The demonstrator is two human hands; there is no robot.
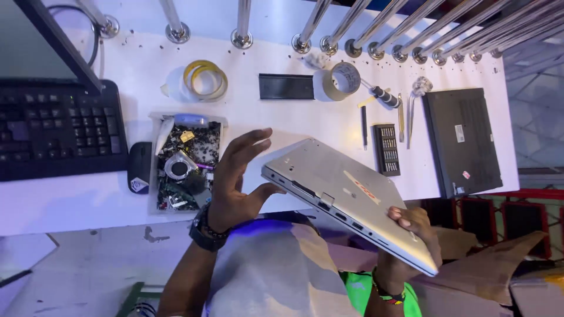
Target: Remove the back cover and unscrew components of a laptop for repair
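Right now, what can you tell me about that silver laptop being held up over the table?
The silver laptop is closed and held tilted in the air above the white table's near edge, one corner low at the right. Its shell looks like scuffed metal, with a worn reddish sticker on the upper face. The edge facing the camera shows a row of ports. The right hand grips the lower right end, fingers curled over that edge. The left hand is open, its thumb touching the left corner, fingers spread above.
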